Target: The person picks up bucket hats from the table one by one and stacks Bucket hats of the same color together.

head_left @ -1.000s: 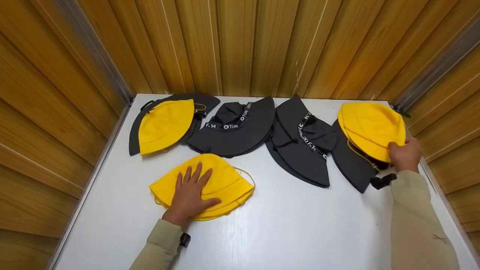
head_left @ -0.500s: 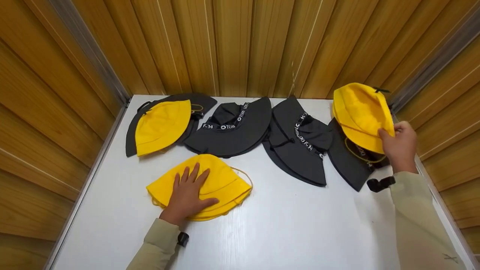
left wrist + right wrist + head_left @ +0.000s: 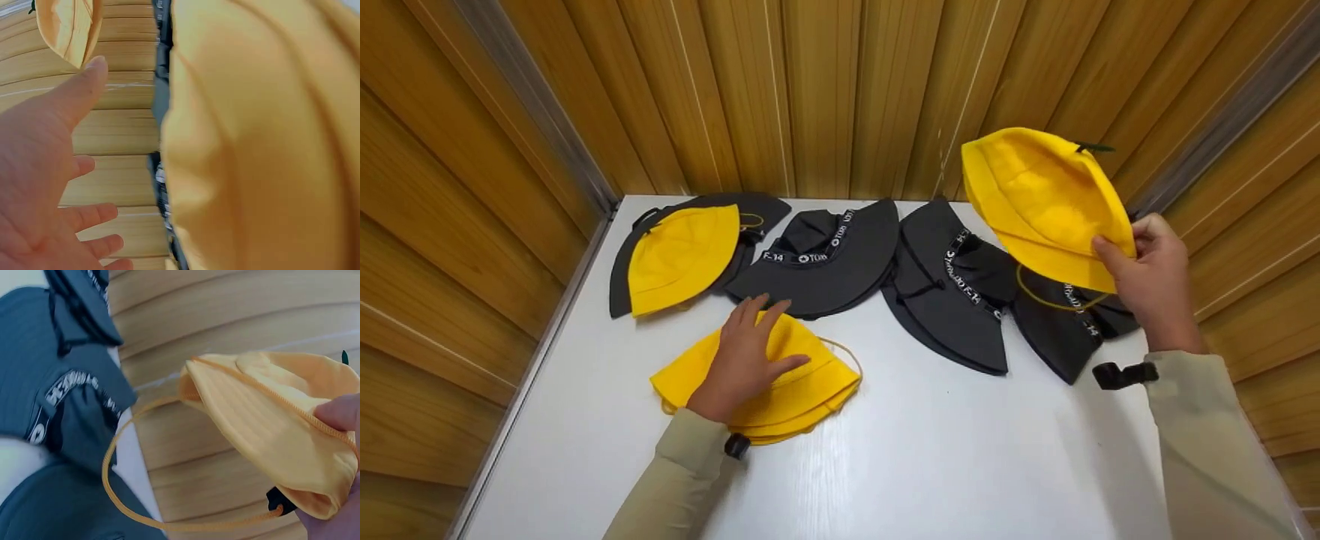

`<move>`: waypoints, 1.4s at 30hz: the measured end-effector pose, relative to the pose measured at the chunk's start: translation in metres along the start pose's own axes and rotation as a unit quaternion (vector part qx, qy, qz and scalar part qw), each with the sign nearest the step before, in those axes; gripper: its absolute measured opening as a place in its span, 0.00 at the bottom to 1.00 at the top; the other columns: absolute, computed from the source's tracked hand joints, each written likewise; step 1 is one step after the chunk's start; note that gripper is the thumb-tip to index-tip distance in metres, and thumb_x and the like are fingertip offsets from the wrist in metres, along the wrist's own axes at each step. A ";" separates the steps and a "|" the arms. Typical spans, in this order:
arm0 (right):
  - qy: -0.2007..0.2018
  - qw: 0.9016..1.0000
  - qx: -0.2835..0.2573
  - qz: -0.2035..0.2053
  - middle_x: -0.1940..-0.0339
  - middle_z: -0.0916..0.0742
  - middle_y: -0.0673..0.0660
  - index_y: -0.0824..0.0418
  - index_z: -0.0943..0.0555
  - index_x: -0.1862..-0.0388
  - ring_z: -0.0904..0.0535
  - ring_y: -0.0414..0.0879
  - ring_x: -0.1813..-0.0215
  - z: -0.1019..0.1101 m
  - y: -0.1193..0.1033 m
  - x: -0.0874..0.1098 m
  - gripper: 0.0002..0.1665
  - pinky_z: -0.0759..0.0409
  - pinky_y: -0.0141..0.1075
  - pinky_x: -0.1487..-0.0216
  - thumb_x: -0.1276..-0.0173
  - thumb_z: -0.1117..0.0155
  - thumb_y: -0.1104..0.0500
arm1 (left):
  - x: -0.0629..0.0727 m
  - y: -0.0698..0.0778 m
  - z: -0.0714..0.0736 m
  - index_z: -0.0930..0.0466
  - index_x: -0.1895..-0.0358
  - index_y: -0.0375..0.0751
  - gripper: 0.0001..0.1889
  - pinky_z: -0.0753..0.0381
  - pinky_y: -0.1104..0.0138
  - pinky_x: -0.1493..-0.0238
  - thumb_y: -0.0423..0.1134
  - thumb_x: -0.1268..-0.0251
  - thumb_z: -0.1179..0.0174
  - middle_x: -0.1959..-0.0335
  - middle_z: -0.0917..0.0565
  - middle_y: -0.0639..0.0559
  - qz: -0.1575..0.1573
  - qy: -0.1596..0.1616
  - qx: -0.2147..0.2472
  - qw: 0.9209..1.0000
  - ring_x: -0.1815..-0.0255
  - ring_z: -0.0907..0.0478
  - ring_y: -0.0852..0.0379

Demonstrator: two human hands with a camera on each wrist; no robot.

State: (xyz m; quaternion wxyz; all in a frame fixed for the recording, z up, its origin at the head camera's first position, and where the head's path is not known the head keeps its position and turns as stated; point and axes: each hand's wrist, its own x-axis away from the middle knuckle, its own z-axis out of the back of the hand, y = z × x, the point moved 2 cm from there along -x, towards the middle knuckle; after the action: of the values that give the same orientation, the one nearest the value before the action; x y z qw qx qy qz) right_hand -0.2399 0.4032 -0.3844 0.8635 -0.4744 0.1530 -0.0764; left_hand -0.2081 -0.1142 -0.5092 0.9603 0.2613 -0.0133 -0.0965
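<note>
My right hand (image 3: 1159,289) pinches the brim of a yellow bucket hat (image 3: 1035,195), holding it raised over the right end of the row. A small dark green sprig sticks up from its crown. In the right wrist view the hat's yellow chin cord (image 3: 121,503) hangs in a loop, with a black toggle (image 3: 279,500) near the brim. My left hand (image 3: 746,364), fingers spread, hovers over a stack of yellow hats (image 3: 817,382) on the front left of the table. The left wrist view shows that palm (image 3: 28,169) apart from the yellow cloth (image 3: 253,140).
Along the table's back edge lie several dark grey bucket hats (image 3: 829,292) with lettered bands, some overlapping. Another yellow hat (image 3: 682,262) rests on the leftmost dark one. Wood-patterned walls (image 3: 817,90) enclose the white table (image 3: 930,465) at the back and both sides.
My right hand has lifted the yellow hat off the dark hat at the right, up and leftward. My left hand, earlier flat on the yellow stack, has risen off it.
</note>
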 end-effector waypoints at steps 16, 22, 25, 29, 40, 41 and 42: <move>-0.162 0.967 -0.116 0.157 0.56 0.15 0.56 0.65 0.28 0.57 0.10 0.42 0.58 -0.037 -0.068 0.035 0.10 0.12 0.32 0.57 0.28 0.34 0.67 | -0.059 0.070 0.053 0.46 0.19 0.49 0.43 0.37 0.57 0.19 0.55 0.31 0.34 0.21 0.35 0.52 -0.086 0.072 0.307 0.945 0.20 0.37 0.54; -0.220 0.958 -0.083 0.164 0.58 0.15 0.57 0.67 0.29 0.58 0.12 0.46 0.62 -0.050 -0.072 0.043 0.11 0.11 0.33 0.59 0.29 0.34 0.68 | -0.074 0.075 0.062 0.37 0.23 0.52 0.39 0.23 0.63 0.30 0.55 0.33 0.32 0.30 0.25 0.53 -0.073 0.059 0.436 0.895 0.34 0.21 0.57; -0.246 0.950 -0.089 0.169 0.58 0.14 0.57 0.69 0.28 0.57 0.12 0.48 0.62 -0.055 -0.073 0.045 0.10 0.10 0.35 0.59 0.29 0.34 0.69 | -0.075 0.069 0.064 0.27 0.29 0.52 0.32 0.17 0.63 0.38 0.52 0.35 0.29 0.38 0.19 0.51 -0.066 0.027 0.469 0.880 0.45 0.16 0.52; -0.278 0.940 -0.096 0.174 0.57 0.14 0.58 0.67 0.28 0.57 0.12 0.47 0.62 -0.060 -0.074 0.044 0.10 0.10 0.35 0.59 0.28 0.35 0.69 | -0.073 0.057 0.064 0.18 0.37 0.48 0.25 0.14 0.62 0.42 0.46 0.38 0.27 0.43 0.15 0.47 -0.065 -0.012 0.499 0.864 0.49 0.15 0.48; -0.274 0.950 -0.045 0.142 0.58 0.08 0.56 0.61 0.23 0.50 0.10 0.49 0.64 -0.083 -0.082 0.042 0.16 0.10 0.37 0.62 0.29 0.30 0.55 | -0.062 0.032 0.077 0.12 0.47 0.43 0.20 0.14 0.66 0.45 0.48 0.40 0.27 0.50 0.13 0.45 -0.003 0.005 0.492 0.870 0.54 0.15 0.50; -0.267 0.953 -0.037 0.139 0.58 0.08 0.57 0.60 0.22 0.49 0.10 0.48 0.64 -0.086 -0.082 0.042 0.17 0.10 0.36 0.62 0.30 0.29 0.54 | -0.061 0.030 0.079 0.12 0.47 0.44 0.20 0.14 0.67 0.45 0.48 0.40 0.27 0.50 0.14 0.45 0.002 0.010 0.489 0.872 0.54 0.16 0.50; -0.262 0.955 -0.031 0.136 0.58 0.08 0.57 0.59 0.21 0.49 0.10 0.48 0.64 -0.090 -0.082 0.042 0.18 0.10 0.35 0.62 0.30 0.28 0.52 | -0.059 0.027 0.080 0.12 0.47 0.44 0.19 0.14 0.67 0.45 0.48 0.39 0.27 0.50 0.14 0.45 0.006 0.014 0.483 0.875 0.54 0.16 0.50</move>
State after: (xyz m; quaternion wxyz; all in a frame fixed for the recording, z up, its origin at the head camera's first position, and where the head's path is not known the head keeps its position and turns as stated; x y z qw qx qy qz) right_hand -0.2292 0.2754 -0.3688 0.8605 -0.4787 -0.0134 0.1736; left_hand -0.2676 -0.1198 -0.4249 0.7152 0.6939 -0.0468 -0.0686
